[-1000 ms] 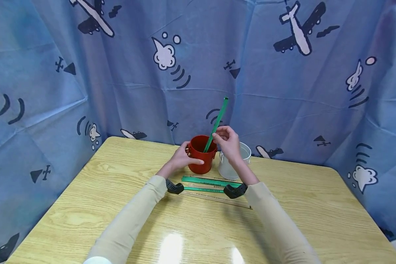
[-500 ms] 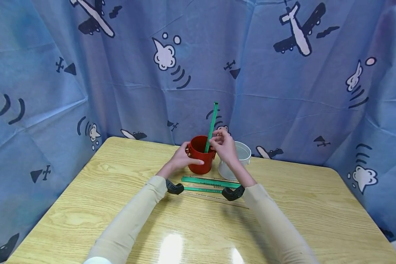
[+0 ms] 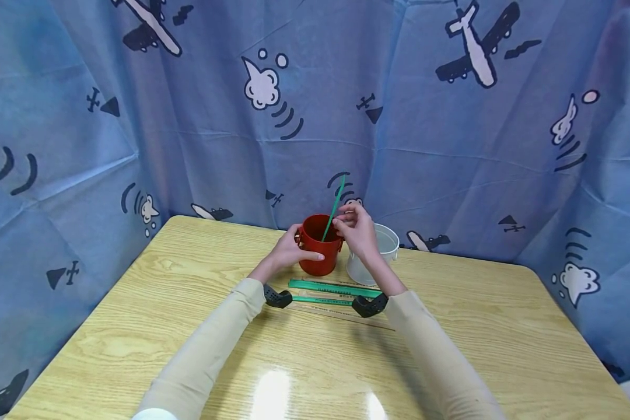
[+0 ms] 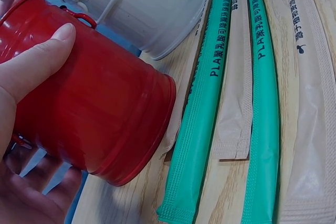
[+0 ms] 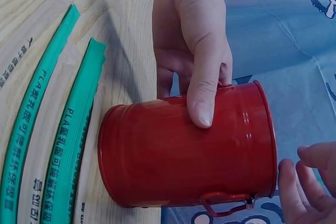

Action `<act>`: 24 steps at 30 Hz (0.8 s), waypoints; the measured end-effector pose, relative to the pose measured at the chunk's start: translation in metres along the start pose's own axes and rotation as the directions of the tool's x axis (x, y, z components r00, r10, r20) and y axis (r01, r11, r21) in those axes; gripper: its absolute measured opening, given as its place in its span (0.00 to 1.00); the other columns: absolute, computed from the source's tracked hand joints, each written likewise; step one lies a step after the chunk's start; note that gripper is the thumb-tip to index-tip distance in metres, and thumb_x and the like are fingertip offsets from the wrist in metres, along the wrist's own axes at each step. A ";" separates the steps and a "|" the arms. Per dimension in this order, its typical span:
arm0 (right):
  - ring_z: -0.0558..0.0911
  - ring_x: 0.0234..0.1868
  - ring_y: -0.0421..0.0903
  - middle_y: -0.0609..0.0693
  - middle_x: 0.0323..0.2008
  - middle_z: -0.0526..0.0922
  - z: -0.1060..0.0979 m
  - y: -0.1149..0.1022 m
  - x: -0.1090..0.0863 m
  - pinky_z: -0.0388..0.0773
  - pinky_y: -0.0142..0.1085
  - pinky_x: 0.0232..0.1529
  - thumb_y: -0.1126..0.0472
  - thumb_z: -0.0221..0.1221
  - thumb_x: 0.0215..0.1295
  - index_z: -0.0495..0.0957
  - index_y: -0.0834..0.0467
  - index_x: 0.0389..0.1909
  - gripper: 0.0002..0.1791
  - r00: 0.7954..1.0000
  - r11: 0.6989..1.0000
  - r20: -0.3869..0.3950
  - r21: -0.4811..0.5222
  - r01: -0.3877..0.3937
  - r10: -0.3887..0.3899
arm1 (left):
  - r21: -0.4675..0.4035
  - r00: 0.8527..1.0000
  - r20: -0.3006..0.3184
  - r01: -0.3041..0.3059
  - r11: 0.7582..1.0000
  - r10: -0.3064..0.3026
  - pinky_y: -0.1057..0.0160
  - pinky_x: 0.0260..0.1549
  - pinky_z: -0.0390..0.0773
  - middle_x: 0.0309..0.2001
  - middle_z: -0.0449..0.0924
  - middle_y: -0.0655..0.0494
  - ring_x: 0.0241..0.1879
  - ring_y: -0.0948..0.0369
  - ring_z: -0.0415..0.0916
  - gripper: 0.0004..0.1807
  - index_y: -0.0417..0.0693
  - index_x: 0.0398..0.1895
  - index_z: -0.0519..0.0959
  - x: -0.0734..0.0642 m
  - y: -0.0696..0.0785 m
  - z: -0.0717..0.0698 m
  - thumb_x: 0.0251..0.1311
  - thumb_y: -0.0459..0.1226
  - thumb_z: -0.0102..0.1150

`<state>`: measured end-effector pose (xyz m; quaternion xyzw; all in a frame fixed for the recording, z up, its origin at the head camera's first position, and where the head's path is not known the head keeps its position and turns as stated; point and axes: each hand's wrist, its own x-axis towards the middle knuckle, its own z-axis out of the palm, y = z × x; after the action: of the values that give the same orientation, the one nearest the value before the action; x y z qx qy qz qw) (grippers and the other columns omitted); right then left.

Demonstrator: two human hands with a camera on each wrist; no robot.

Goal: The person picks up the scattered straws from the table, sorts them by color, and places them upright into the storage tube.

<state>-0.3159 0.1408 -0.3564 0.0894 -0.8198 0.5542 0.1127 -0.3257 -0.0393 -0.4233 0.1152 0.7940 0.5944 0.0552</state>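
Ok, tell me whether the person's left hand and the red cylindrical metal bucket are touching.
Touching. The right wrist view shows it: the left hand has its thumb lying against the red bucket's outer wall.

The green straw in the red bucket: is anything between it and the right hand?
Nothing visible. In the head view, the right hand is close beside the green straw, which leans in the red bucket; whether it touches the straw, I can't tell. The white bucket stands off to the side.

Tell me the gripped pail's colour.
The pail is red, clearest in the right wrist view.
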 end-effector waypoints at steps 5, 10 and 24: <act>0.83 0.40 0.59 0.64 0.42 0.81 -0.003 -0.003 -0.003 0.80 0.26 0.32 0.68 0.61 0.63 0.72 0.67 0.53 0.18 1.000 0.999 -0.019 -0.037 0.024 -0.025 | -0.006 1.000 0.001 0.003 1.000 -0.003 0.49 0.61 0.72 0.66 0.66 0.47 0.63 0.50 0.66 0.47 0.43 0.69 0.57 -0.001 0.002 0.000 0.46 0.39 0.74; 0.82 0.41 0.54 0.62 0.43 0.82 -0.006 -0.006 -0.011 0.79 0.29 0.36 0.67 0.61 0.62 0.74 0.65 0.51 0.17 0.997 0.994 0.008 -0.089 0.071 -0.070 | -0.011 1.000 0.005 0.003 1.000 -0.002 0.48 0.60 0.72 0.66 0.66 0.46 0.63 0.50 0.66 0.48 0.43 0.69 0.57 -0.001 0.002 -0.001 0.47 0.38 0.74; 0.82 0.38 0.52 0.59 0.37 0.83 -0.014 0.002 -0.048 0.82 0.41 0.44 0.67 0.65 0.58 0.76 0.63 0.45 0.14 0.980 0.972 0.132 -0.167 0.167 -0.146 | -0.015 1.000 -0.001 0.000 1.000 0.000 0.49 0.59 0.73 0.65 0.67 0.48 0.62 0.51 0.66 0.47 0.44 0.69 0.57 0.001 -0.001 0.002 0.46 0.38 0.74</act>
<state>-0.2696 0.1550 -0.3667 0.1764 -0.8614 0.4623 0.1145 -0.3261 -0.0378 -0.4246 0.1145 0.7894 0.6006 0.0556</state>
